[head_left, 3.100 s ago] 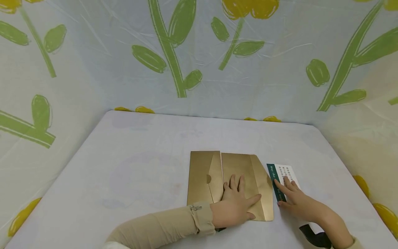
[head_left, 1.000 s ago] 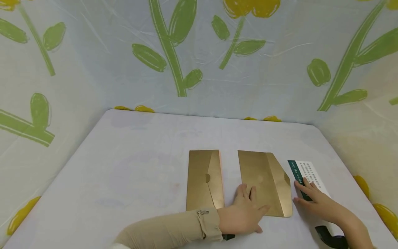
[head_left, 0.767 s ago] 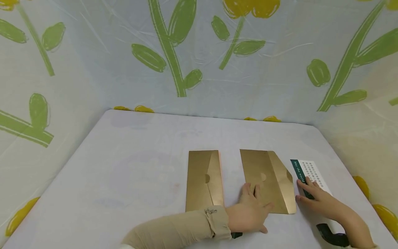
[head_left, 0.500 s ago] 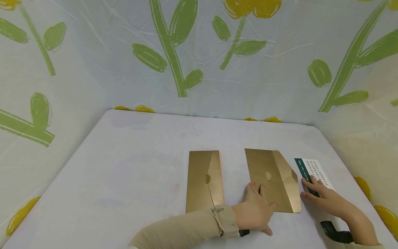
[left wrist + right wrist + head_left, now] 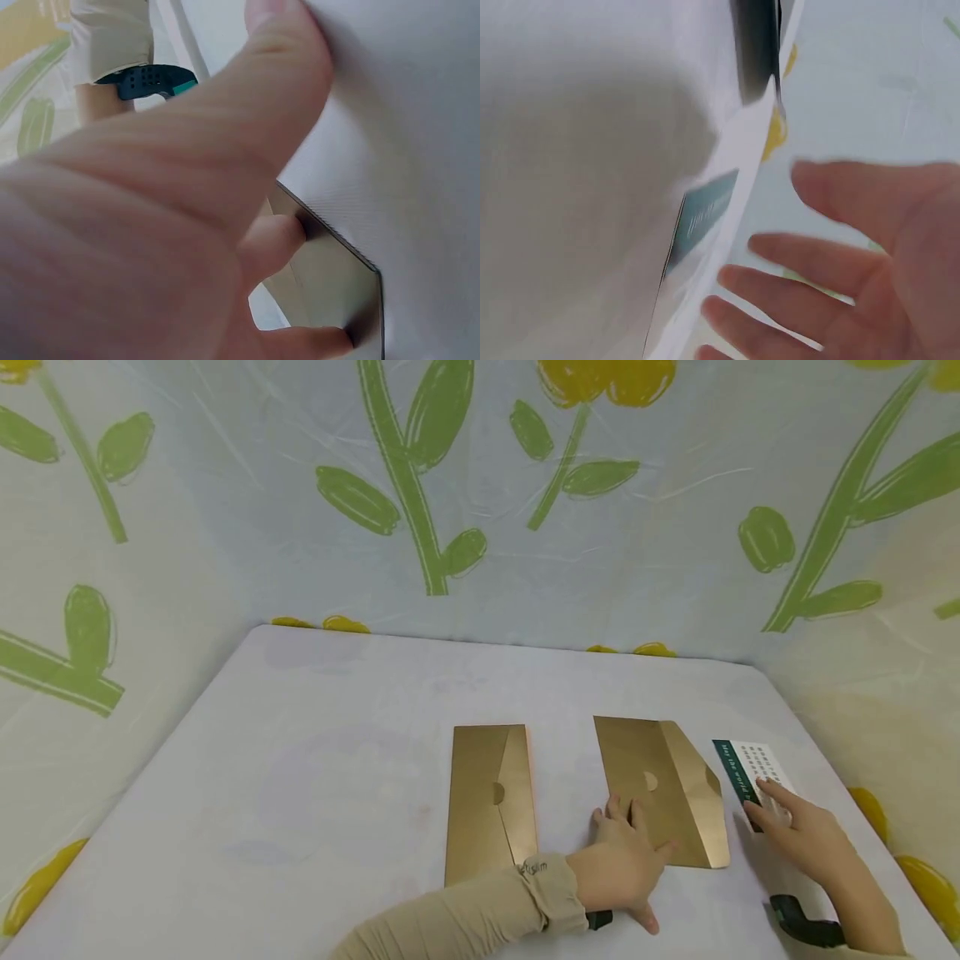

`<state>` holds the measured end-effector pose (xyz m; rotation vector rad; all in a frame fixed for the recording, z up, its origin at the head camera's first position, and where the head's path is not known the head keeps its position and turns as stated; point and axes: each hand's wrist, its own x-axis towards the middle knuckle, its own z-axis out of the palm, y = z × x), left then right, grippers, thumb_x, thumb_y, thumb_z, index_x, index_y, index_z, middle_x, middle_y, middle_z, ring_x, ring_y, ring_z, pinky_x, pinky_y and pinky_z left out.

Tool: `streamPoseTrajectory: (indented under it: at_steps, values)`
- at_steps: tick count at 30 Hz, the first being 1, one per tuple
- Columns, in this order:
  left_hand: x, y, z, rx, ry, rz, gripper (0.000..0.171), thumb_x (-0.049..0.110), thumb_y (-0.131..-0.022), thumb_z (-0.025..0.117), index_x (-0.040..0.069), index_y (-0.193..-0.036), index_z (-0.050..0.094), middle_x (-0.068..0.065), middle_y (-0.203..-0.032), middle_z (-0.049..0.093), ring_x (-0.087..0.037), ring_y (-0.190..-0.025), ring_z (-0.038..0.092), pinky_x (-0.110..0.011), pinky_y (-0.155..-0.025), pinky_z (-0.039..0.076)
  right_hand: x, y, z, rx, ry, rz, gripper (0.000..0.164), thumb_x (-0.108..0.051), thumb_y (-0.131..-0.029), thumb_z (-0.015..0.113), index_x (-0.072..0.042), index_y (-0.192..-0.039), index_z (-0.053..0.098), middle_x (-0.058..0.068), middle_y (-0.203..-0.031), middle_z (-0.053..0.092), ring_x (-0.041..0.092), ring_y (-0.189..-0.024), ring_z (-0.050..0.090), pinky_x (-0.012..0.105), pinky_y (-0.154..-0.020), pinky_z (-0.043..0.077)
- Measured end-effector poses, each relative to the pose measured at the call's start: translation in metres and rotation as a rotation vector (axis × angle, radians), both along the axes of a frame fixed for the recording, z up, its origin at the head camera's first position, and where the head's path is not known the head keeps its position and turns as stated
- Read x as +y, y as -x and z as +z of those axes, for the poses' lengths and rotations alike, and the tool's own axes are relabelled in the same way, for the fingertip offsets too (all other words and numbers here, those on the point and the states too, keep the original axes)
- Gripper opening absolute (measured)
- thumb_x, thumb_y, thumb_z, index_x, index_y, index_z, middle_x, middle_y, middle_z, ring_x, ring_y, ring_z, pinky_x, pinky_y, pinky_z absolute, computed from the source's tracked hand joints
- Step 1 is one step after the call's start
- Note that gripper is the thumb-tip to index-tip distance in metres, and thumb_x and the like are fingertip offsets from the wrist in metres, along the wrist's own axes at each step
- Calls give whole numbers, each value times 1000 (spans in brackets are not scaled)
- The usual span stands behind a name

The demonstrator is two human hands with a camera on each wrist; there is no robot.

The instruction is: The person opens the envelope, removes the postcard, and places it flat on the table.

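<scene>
Head view gives a white table [image 5: 322, 777] with an open gold envelope [image 5: 645, 752], its long axis running away from the person and leaning slightly left at the far end. Its flap [image 5: 707, 814] is folded out and points right; whether anything is inside cannot be told. The left hand [image 5: 618, 864] rests on its near left part, fingers spread apart, thumb off the edge. To the left lies a closed gold envelope [image 5: 487, 802], standing lengthwise away from the person, contents hidden, an orange line along its right edge. Right of the flap, apart from it, lies a green-and-white printed card [image 5: 750, 777], its far end slanting left. Above the card is the right hand [image 5: 813, 839], fingers apart, thumb separate, clear of it in the right wrist view.
</scene>
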<state>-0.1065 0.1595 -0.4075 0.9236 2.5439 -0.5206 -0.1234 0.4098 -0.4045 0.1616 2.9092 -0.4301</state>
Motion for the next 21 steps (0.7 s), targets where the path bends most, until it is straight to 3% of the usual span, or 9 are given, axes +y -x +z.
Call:
streamPoseTrajectory:
  at_steps: [3, 6, 11, 14, 21]
  values:
    - [-1, 1, 0, -3, -20, -9, 110, 88, -61, 60, 59, -150, 4, -4, -164, 11, -37, -146, 18, -42, -106, 39, 2, -3, 4, 6, -13, -106, 66, -43, -101, 49, 16, -132, 48, 47, -123, 48, 58, -99, 50, 64, -77, 49]
    - [0, 1, 0, 4, -24, -22, 110, 88, -61, 59, 59, -151, 4, -4, -164, 12, -38, -146, 19, -43, -104, 41, 3, -4, 5, 6, -9, -149, 61, -37, -100, 53, 18, -126, 51, 45, -119, 52, 48, -89, 53, 53, -72, 53]
    - [0, 2, 1, 6, -14, -28, 110, 89, -60, 58, 58, -151, 3, -4, -164, 11, -38, -146, 19, -43, -103, 41, 4, -4, 3, -8, -20, -86, 62, -35, -100, 54, 21, -126, 45, 45, -122, 49, 35, -78, 53, 35, -58, 43]
    - [0, 3, 2, 6, -11, -26, 110, 89, -60, 58, 59, -151, 4, -4, -164, 12, -37, -146, 19, -44, -104, 41, 5, -2, 2, -12, -20, -49, 64, -36, -100, 54, 22, -125, 44, 45, -125, 44, 33, -76, 50, 35, -57, 36]
    - [5, 7, 5, 30, 16, -14, 109, 94, -59, 55, 61, -149, 3, -4, -163, 12, -35, -146, 22, -41, -105, 40, 6, 8, 3, 44, -50, 25, 59, -31, -99, 56, 24, -119, 50, 45, -122, 47, 31, -73, 49, 35, -56, 33]
